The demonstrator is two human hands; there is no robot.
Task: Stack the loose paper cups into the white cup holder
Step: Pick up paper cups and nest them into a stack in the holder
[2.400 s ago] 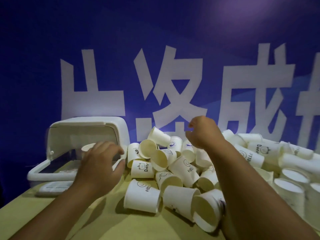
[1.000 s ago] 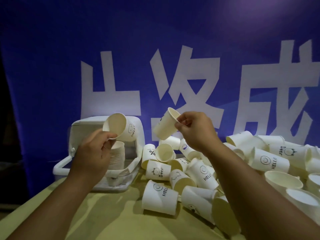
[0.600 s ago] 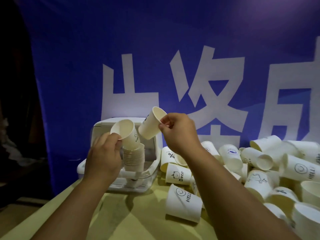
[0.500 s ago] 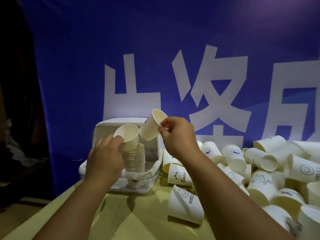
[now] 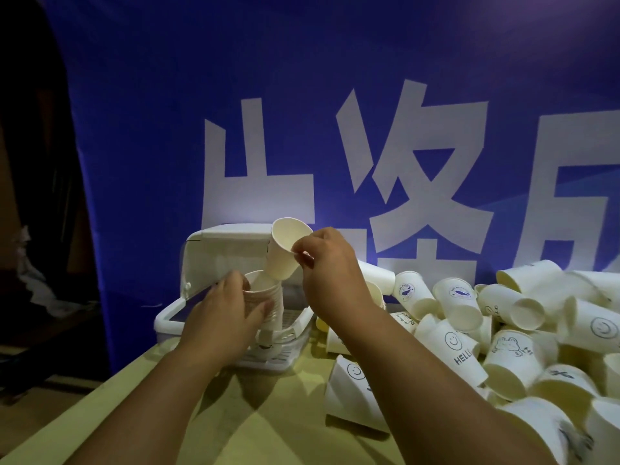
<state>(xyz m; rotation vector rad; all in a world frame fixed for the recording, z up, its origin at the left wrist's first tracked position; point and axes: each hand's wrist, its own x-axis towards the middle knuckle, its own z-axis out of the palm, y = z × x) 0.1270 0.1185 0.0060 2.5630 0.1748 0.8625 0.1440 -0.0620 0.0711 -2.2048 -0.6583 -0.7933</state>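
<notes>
Steadying the nested stack [image 5: 268,305] that stands upright inside the white cup holder [image 5: 231,250], the left hand [image 5: 223,322] curls around the stack's near side, fingers closed lightly on the rims; half a second ago this hand was lowering its own cup onto that pile, and now the cup has settled flush as the top one. The head view, the only one here, shows the right hand [image 5: 330,280] pinching a single cup [image 5: 285,251] by its rim between thumb and forefinger, mouth tilted up and toward the camera, its base dipping into the open mouth of the topmost stacked cup. A moment earlier the cup hung higher and off to the right, clear of the stack, so it has come down and across. That suggests one cup has just been added and the next is on the point of seating; it likely needs straightening before it slides home, since it leans noticeably. The holder sits at the left end of the yellow desk [image 5: 235,424], lid raised, in front of a blue banner [image 5: 302,95]. To the right lies a large heap of loose cups [image 5: 503,333], many on their sides, so most of the job appears to remain.
</notes>
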